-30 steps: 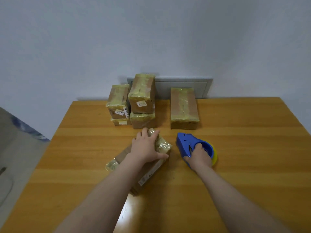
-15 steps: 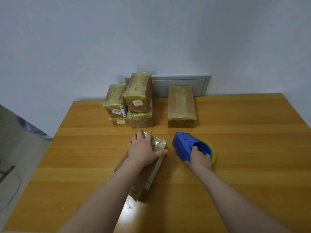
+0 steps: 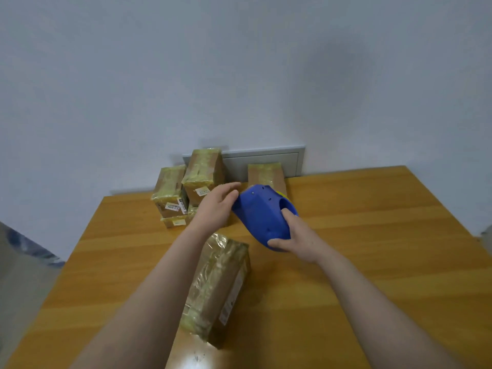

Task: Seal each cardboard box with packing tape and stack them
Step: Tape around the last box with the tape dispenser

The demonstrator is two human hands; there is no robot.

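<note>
A cardboard box (image 3: 217, 286) wrapped in yellowish tape lies lengthwise on the wooden table (image 3: 372, 262) between my forearms. Above it my right hand (image 3: 298, 235) grips a blue tape dispenser (image 3: 262, 213), lifted off the table, with a yellow roll edge showing at its far side. My left hand (image 3: 215, 206) is raised with straight fingers reaching to the dispenser's front tip, holding nothing. At the back left, taped boxes (image 3: 203, 171) are stacked in a group. A single taped box (image 3: 266, 173) stands at the back, partly hidden by the dispenser.
A grey panel (image 3: 266, 161) is set in the wall behind the boxes. The table's left edge (image 3: 66, 262) drops to a floor area with a blue object. Bare tabletop stretches to the right.
My left hand has left the box and risen to the dispenser's tip. My right hand has lifted the dispenser off the table. The box now lies lengthwise, nearer me.
</note>
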